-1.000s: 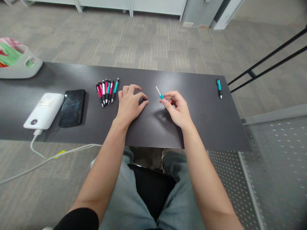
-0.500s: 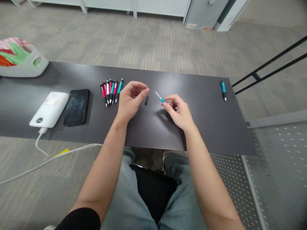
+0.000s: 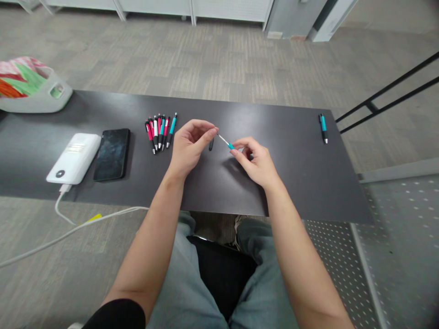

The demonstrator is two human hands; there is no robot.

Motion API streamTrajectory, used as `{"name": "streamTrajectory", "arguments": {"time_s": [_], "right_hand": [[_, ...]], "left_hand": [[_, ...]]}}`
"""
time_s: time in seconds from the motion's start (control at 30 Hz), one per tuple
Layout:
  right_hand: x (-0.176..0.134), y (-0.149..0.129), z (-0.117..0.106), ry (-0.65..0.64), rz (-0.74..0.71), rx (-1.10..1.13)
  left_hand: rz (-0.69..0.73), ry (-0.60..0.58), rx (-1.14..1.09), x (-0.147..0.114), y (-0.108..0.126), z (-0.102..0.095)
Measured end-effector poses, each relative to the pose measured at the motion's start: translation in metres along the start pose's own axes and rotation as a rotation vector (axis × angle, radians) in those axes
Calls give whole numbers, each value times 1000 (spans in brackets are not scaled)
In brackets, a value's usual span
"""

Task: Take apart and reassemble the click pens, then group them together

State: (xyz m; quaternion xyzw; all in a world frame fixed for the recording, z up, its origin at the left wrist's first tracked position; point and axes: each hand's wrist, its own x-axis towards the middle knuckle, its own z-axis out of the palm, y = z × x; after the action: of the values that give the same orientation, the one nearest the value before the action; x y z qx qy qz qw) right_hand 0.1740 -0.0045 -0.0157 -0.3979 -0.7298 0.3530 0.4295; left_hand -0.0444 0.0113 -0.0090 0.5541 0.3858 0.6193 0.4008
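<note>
My right hand (image 3: pixel 252 157) pinches the teal barrel (image 3: pixel 231 146) of a taken-apart pen. From the barrel a thin white refill (image 3: pixel 223 139) sticks out toward the upper left. At the refill's tip, the thumb and fingers of my left hand (image 3: pixel 192 144) are pinched together; whatever lies between them is too small to make out. A short black pen part (image 3: pixel 211 144) rests on the table just under the left fingertips, partly hidden by them. Left of that hand lies a row of several pens (image 3: pixel 159 132) with pink, white and teal barrels.
On the dark table (image 3: pixel 219 192), a black phone (image 3: pixel 112 154) and a white power bank (image 3: pixel 73 157) with a cable (image 3: pixel 113 214) lie left. A basket (image 3: pixel 51 98) of colourful items stands at the far left. Another teal pen (image 3: pixel 323 128) lies near the right edge, beside black rails (image 3: pixel 372 107).
My left fingertips have moved slightly right and now meet the refill's tip, where a gap was before. My right hand has stayed nearly in place. The view has shifted a little.
</note>
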Motion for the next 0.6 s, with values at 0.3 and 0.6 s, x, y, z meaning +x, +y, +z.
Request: {"name": "streamTrajectory", "arguments": {"time_s": [0.3, 0.6], "right_hand": [[0, -2, 0, -7, 3, 9], [0, -3, 2, -1, 33, 0]], "left_hand": [[10, -109, 37, -4, 0, 1], [13, -257, 190, -8, 8, 5]]}}
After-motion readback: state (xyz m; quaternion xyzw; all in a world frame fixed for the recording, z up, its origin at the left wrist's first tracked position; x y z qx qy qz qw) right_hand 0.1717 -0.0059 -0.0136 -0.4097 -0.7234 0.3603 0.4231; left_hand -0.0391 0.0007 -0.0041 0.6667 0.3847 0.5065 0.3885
